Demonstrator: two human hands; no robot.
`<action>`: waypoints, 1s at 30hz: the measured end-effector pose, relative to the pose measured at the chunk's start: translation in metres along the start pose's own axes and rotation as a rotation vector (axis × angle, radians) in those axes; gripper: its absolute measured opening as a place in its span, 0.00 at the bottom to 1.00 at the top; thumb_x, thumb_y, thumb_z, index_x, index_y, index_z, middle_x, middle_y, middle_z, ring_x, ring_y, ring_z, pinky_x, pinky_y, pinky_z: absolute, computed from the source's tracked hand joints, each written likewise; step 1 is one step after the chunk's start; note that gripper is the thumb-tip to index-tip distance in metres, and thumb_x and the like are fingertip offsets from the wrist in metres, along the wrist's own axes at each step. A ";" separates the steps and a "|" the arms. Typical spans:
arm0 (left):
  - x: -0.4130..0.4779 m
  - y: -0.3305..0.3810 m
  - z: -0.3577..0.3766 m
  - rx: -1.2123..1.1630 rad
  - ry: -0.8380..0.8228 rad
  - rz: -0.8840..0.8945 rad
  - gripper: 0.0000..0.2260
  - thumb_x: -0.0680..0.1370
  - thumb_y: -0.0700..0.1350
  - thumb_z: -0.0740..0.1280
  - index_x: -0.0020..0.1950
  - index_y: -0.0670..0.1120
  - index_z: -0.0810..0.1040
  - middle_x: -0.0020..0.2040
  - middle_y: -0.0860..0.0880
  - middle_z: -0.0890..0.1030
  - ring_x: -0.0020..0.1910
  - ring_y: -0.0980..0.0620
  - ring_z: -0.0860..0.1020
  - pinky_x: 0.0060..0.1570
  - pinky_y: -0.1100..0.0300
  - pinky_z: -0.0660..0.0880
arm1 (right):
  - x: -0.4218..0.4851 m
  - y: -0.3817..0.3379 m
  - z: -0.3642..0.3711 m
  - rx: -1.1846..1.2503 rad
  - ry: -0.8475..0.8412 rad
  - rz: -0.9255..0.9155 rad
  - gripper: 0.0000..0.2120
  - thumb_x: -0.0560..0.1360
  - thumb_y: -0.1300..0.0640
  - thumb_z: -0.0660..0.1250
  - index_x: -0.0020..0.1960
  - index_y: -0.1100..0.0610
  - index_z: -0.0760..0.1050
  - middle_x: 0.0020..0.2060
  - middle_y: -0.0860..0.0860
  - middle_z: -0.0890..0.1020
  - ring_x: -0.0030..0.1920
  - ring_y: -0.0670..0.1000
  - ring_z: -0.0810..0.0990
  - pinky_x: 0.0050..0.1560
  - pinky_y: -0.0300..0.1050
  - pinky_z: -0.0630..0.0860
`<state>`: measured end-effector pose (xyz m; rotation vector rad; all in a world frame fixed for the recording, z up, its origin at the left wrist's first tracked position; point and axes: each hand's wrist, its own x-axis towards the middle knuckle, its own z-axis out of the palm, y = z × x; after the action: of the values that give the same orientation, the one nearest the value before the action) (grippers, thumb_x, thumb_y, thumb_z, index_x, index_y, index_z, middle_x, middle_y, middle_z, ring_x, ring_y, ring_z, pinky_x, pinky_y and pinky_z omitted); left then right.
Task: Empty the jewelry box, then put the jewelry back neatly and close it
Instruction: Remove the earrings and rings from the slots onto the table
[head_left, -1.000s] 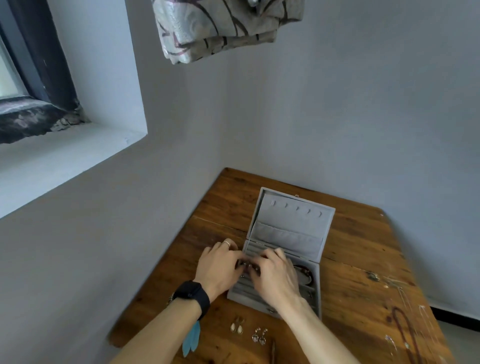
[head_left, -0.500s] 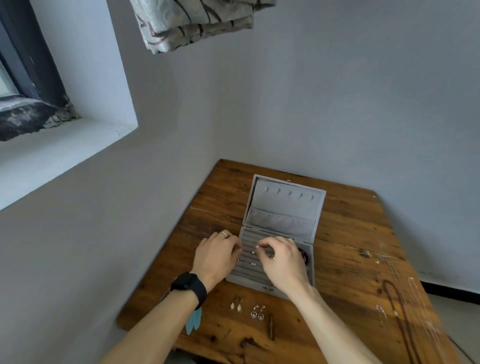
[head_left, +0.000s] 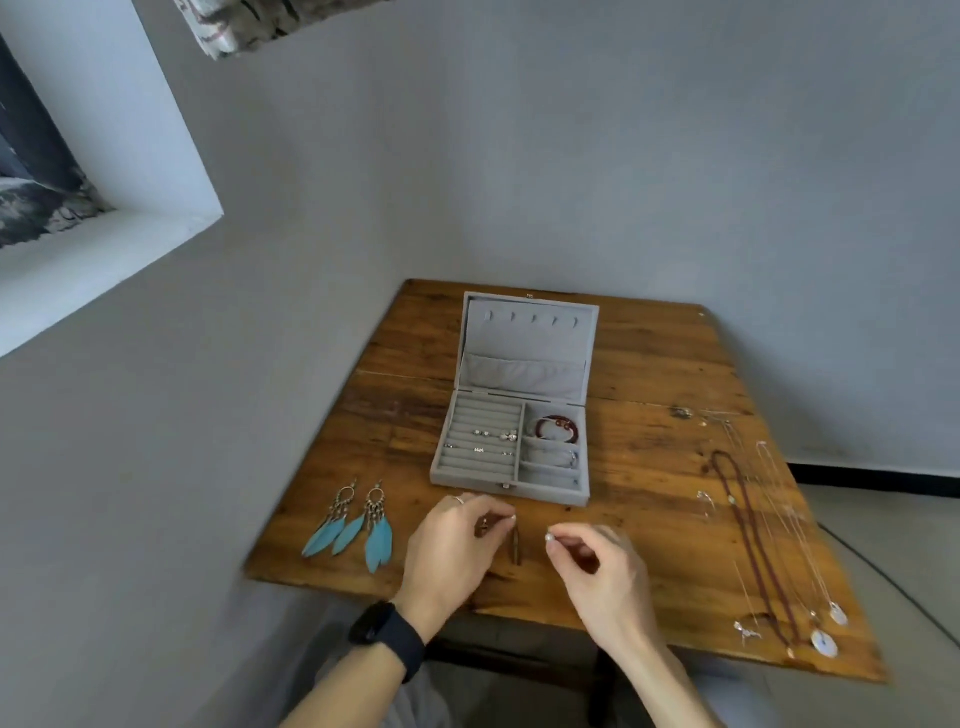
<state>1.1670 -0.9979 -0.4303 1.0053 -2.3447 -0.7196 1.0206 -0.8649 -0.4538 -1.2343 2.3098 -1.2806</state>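
The feather earrings (head_left: 353, 525) lie flat at the left of the table (head_left: 649, 467), well apart from the box. Your left hand (head_left: 452, 545) hovers just in front of the box. Its thumb and forefinger are nipped on a tiny piece (head_left: 484, 526) too small to name, and the other fingers are curled. The box (head_left: 511, 452) sits open beyond your hands, lid leaning back. There are a few studs (head_left: 493, 434) in its rolls and a red bracelet (head_left: 556, 425) in the far right compartment. Your right hand (head_left: 597, 566) pinches a pale stud (head_left: 549, 540) at the fingertips, just above the wood. The necklaces (head_left: 748, 530) lie stretched along the right side.

You look to be still emptying the box. Set each small piece down beside its mate, flat and back from the table's near edge. Release the pinch only once the piece touches the wood, so it cannot bounce or roll. Keep pairs together in a row, which should make refilling the rolls easier.

Half a second ago both hands were over the box: the right pinched at the rolls and the left lay at the box's left side. Now both hands are in front of it, and the inside shows plainly. The small earrings that lay before the box are now hidden under your left hand. The feather earrings, then mostly behind your forearm, are now in full view.
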 end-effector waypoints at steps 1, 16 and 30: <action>-0.005 0.005 0.006 0.025 0.002 0.002 0.07 0.78 0.55 0.69 0.55 0.60 0.83 0.50 0.62 0.80 0.53 0.63 0.75 0.50 0.63 0.77 | -0.002 0.001 0.001 -0.018 0.011 -0.006 0.07 0.73 0.53 0.75 0.48 0.41 0.82 0.43 0.35 0.80 0.48 0.39 0.77 0.50 0.36 0.73; -0.025 0.000 0.049 0.185 0.180 -0.139 0.09 0.76 0.55 0.71 0.54 0.56 0.85 0.50 0.55 0.75 0.50 0.55 0.74 0.46 0.54 0.77 | 0.002 0.005 0.023 -0.256 0.059 -0.003 0.09 0.73 0.40 0.71 0.52 0.39 0.83 0.43 0.37 0.80 0.45 0.44 0.74 0.43 0.43 0.71; -0.024 -0.004 0.046 0.133 0.119 -0.132 0.09 0.77 0.57 0.69 0.55 0.58 0.83 0.52 0.56 0.78 0.56 0.55 0.74 0.53 0.55 0.74 | 0.000 0.004 0.022 -0.237 0.059 -0.010 0.12 0.74 0.42 0.71 0.56 0.40 0.82 0.42 0.37 0.81 0.46 0.46 0.74 0.43 0.46 0.72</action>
<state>1.1556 -0.9697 -0.4721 1.2360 -2.2630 -0.5409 1.0297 -0.8771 -0.4700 -1.2957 2.5608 -1.0843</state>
